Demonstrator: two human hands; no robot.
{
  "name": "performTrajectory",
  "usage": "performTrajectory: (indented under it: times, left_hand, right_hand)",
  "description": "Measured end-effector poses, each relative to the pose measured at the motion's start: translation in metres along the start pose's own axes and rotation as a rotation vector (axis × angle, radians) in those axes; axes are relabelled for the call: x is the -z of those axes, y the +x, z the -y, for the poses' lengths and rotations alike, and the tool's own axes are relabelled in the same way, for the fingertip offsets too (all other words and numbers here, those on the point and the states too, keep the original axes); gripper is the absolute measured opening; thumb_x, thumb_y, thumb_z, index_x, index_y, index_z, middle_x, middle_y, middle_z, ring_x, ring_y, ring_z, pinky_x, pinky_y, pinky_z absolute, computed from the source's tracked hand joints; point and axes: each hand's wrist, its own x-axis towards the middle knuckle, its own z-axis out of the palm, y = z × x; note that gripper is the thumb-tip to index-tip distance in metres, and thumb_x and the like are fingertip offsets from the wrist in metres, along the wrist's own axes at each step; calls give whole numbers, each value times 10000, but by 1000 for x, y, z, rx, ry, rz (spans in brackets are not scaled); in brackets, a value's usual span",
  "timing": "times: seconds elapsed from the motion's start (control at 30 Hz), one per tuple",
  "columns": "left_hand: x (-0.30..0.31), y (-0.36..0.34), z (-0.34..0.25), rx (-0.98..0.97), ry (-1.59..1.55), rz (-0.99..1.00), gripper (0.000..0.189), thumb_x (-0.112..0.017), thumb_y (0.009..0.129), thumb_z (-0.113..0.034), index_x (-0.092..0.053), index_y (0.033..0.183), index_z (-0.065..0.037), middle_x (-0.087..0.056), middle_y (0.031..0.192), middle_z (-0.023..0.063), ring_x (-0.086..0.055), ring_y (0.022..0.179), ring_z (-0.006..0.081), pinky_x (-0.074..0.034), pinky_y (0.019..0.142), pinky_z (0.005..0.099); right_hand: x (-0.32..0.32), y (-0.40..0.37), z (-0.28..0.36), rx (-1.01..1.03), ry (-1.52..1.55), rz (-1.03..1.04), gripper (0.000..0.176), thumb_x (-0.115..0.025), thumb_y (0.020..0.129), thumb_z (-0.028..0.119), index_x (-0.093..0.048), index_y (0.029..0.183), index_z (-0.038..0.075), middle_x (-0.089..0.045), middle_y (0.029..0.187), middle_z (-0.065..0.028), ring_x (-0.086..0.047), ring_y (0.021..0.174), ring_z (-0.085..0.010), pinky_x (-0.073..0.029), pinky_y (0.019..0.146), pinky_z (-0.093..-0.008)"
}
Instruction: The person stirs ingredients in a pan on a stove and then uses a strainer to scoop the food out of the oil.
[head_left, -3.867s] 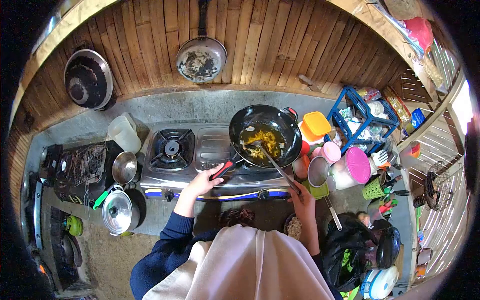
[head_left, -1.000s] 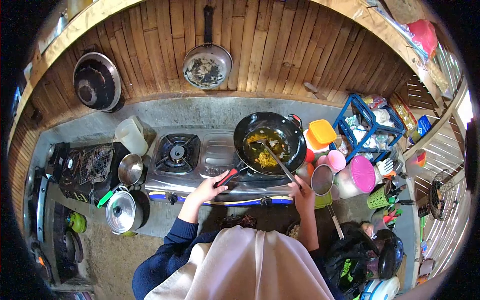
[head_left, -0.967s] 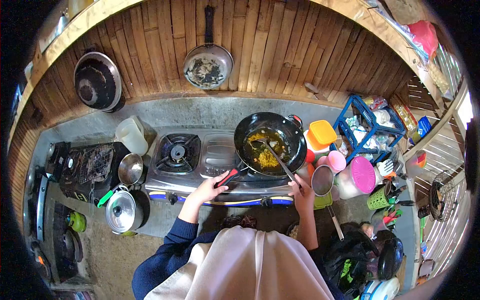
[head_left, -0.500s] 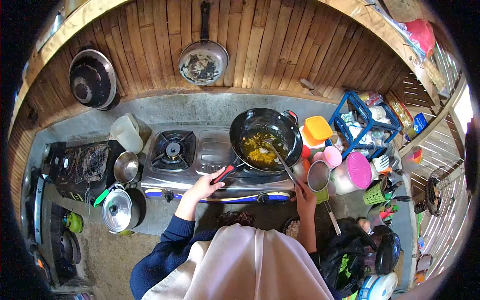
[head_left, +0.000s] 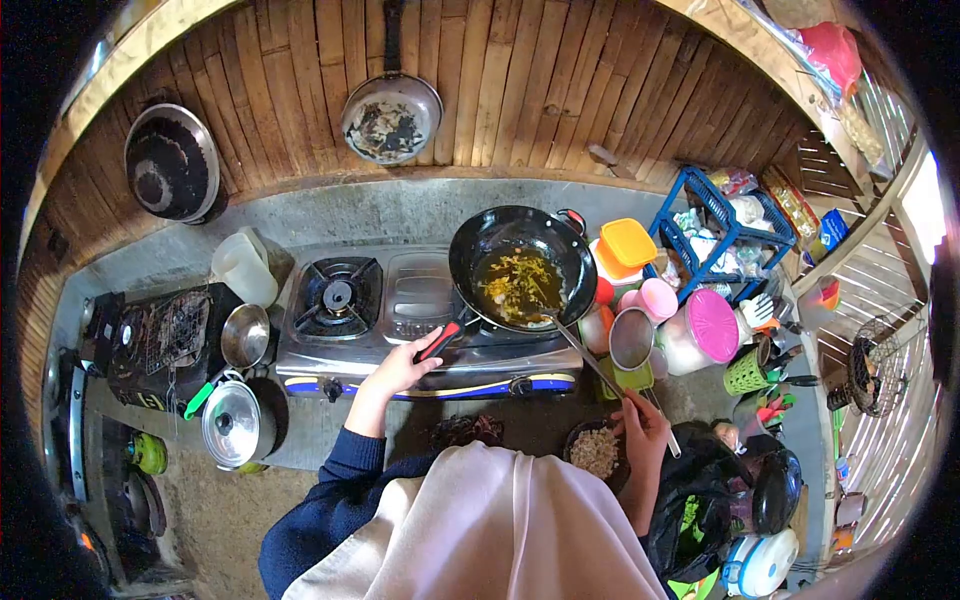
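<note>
Wok handle (head_left: 441,340) sits gripped in left hand (head_left: 398,366) fingers; right hand (head_left: 645,432) fingers clasp spatula (head_left: 580,345)

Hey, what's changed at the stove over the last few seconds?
The right hand drew the spatula back toward the body, its tip out of the food to the wok rim. The left hand kept its grip on the wok handle; stove unmoved.

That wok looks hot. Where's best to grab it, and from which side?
By its red-and-black handle, which juts from the wok's near-left rim toward the stove front, clear of the food. Come from the front; the left hand holds it there.
</note>
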Motion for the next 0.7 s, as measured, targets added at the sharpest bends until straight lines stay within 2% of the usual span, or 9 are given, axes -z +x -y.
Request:
performTrajectory:
  times: [0.03, 0.07, 0.17, 0.33, 0.57, 0.63, 0.7]
  left_hand:
    - [1, -2, -8, 105, -20, 26, 592, -632, 845, -149, -381, 1380, -171, -485, 1339, 68, -516, 1046, 102, -389, 919, 252]
    - [1, -2, -7, 106, -19, 29, 592, -632, 845, -149, -381, 1380, -171, -485, 1339, 68, -516, 1046, 102, -389, 919, 252]
    - [0, 2, 4, 61, -24, 28, 590, -630, 846, -153, -380, 1381, -154, -486, 1337, 57, -510, 1038, 93, -391, 910, 246]
    - [-6, 9, 27, -149, 39, -45, 589, -634, 845, -141, -382, 1378, -123, -495, 1325, 49, -497, 1041, 80, -375, 923, 234]
    - [-5, 8, 24, -104, 17, -24, 591, -639, 841, -131, -385, 1375, -119, -481, 1336, 50, -475, 1055, 67, -366, 931, 229]
    - [-5, 8, 23, -100, 41, -29, 590, -640, 842, -134, -386, 1375, -120, -495, 1320, 44, -472, 1049, 65, -365, 935, 230]
    - [-5, 9, 25, -86, 26, -25, 590, -641, 841, -138, -387, 1374, -116, -506, 1308, 43, -477, 1039, 67, -366, 934, 232]
  right_hand:
    - [2, -2, 2, -3, 0, -2, 260, -595, 879, 116, -618, 1095, -28, -651, 810, -65, -624, 672, -95, -475, 552, -206]
    - [4, -3, 4, -23, 4, -10, 256, -592, 879, 110, -617, 1092, -31, -650, 808, -65, -623, 671, -95, -476, 552, -205]
    - [7, -5, 9, -61, 13, -25, 247, -588, 881, 98, -615, 1086, -38, -646, 805, -63, -620, 671, -96, -478, 552, -204]
    - [9, -7, 16, -14, 53, -21, 254, -574, 885, 75, -590, 1091, -72, -640, 782, -76, -608, 642, -101, -487, 524, -211]
    - [13, -8, 20, 5, 54, -19, 243, -572, 886, 74, -594, 1078, -73, -639, 749, -85, -601, 625, -101, -484, 519, -213]
    - [12, -7, 13, 73, 94, -65, 256, -574, 892, 93, -594, 1092, -66, -646, 716, -103, -536, 507, -86, -447, 481, -206]
    - [12, -9, 15, 70, 97, -62, 254, -573, 893, 93, -595, 1092, -64, -645, 714, -103, -536, 504, -86, -446, 480, -206]
